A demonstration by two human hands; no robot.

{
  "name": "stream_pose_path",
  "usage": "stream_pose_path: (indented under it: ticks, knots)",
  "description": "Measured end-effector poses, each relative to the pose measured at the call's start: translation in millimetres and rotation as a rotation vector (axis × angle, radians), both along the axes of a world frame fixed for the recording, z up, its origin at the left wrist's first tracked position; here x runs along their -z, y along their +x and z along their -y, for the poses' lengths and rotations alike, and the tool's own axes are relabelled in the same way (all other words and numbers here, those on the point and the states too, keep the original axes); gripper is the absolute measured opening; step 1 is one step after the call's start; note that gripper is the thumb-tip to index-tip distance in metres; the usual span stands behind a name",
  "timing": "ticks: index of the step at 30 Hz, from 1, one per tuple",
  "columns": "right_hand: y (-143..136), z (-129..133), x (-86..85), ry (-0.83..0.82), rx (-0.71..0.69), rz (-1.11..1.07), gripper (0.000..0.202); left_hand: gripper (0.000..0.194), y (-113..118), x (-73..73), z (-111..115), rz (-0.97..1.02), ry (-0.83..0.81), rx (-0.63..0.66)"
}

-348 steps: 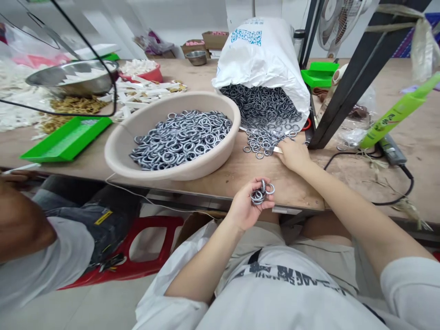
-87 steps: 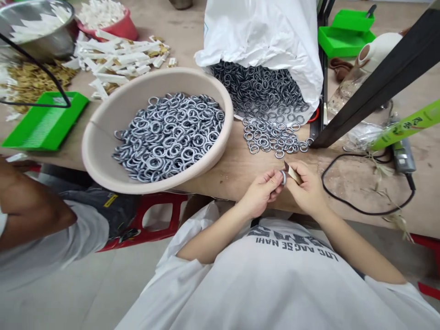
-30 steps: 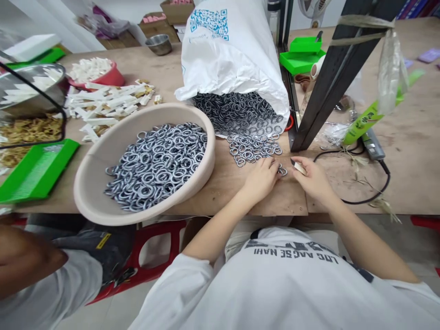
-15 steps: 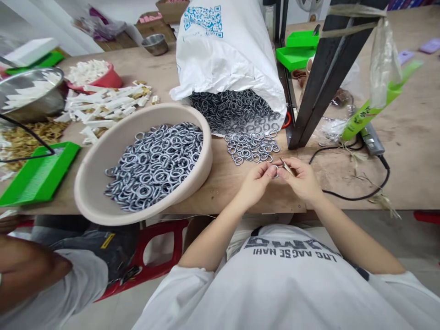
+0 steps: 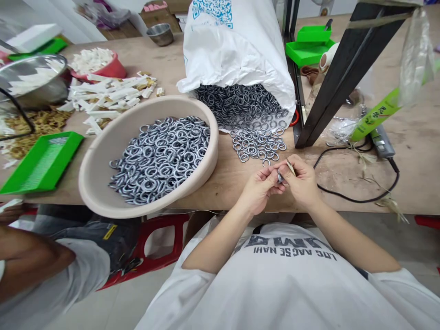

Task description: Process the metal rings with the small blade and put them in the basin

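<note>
Round tub [image 5: 92,181] sitting on worktop [image 5: 220,190], holding many gray rings [image 5: 161,158]. Loose rings [image 5: 259,145] lying behind hands. Left hand's [image 5: 258,189] fingers pinching gray ring [image 5: 279,176]. Right hand's [image 5: 305,184] fingers gripping small knife [image 5: 291,167], touching ring too.

A brown table [image 5: 220,190] spreads under the grip, a pale wall [image 5: 305,9] beyond. Below left, a red stool [image 5: 179,236] stands on seemingly tiled floor [image 5: 120,305].
</note>
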State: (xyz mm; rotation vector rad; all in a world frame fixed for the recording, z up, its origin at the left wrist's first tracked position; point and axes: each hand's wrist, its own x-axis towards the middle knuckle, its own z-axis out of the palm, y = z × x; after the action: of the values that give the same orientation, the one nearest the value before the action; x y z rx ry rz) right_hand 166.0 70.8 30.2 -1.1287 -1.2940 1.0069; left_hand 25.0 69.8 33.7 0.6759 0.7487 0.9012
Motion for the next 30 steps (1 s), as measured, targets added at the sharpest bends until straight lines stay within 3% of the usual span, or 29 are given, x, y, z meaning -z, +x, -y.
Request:
stream_pose_path:
  ticks: [4, 10, 14, 17, 22, 27, 30]
  knots:
    - [0.7, 1.9, 1.4, 0.017, 0.001, 0.019, 0.025, 0.039, 1.4, 2.0, 0.0, 0.013, 0.001, 0.011]
    - [9.1, -3.0, -1.4, -0.069, 0.003, -0.091, 0.027, 0.037, 0.2, 9.1, -4.0, -0.200, 0.213, -0.209]
    - [7.2, -5.4, -1.6, -0.148, -0.007, -0.098, 0.028, 0.035, 2.8, 9.3, -2.6, -0.299, 0.311, -0.182]
    - [6.0, -1.8, -2.9, -0.132, -0.054, -0.113, 0.025, 0.039, 4.1, 7.4, -0.9, -0.320, 0.263, -0.121]
    - [7.4, 3.9, -7.7, 0.051, -0.115, 0.053, 0.025, 0.044, 7.5, -0.6, 7.4, -0.240, 0.131, -0.047]
    - [12.2, -0.6, -12.8, -0.030, -0.186, -0.024, 0.040, 0.041, 8.9, -13.3, 11.9, -0.124, 0.099, -0.031]
    - [18.8, 3.6, -18.0, 0.102, -0.163, 0.181, 0.038, 0.041, 6.3, -19.3, 10.5, -0.062, 0.070, -0.051]
